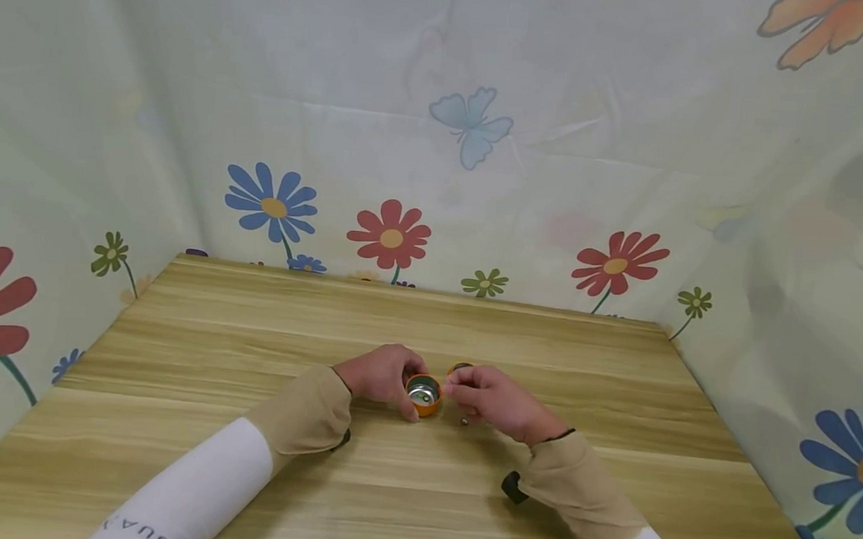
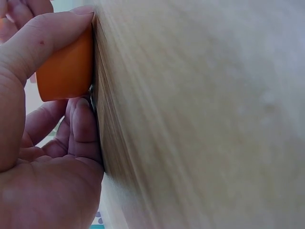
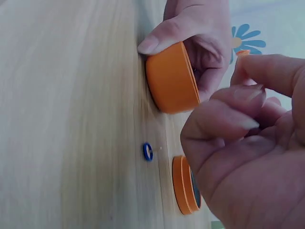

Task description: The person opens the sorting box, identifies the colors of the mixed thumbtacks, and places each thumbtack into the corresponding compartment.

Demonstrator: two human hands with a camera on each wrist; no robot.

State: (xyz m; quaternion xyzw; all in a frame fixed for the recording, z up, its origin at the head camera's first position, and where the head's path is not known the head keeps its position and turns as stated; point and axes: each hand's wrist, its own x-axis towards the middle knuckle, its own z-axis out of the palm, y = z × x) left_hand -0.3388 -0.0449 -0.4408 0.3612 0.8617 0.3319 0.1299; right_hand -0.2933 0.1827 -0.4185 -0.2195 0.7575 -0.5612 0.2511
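My left hand (image 1: 386,375) grips a round orange tin (image 2: 66,67) around its side, thumb near its base, on the wooden tabletop. The tin's inside is silvery, and small greenish bits lie on its bottom in the head view. Close by its rim, my right hand (image 1: 493,399) has its fingers curled in. A small orange piece (image 3: 243,52) shows at the index fingertip, partly hidden by the fingers. Below that hand, a little blue ring (image 3: 147,151) lies on the wood. An orange lid (image 3: 183,185) sits behind the right hand, mostly covered in the head view.
The wood-grain tabletop (image 1: 247,323) meets flower-printed cloth walls (image 1: 481,198) at the back and both sides. Dark wrist straps show under both sleeves, close over the table.
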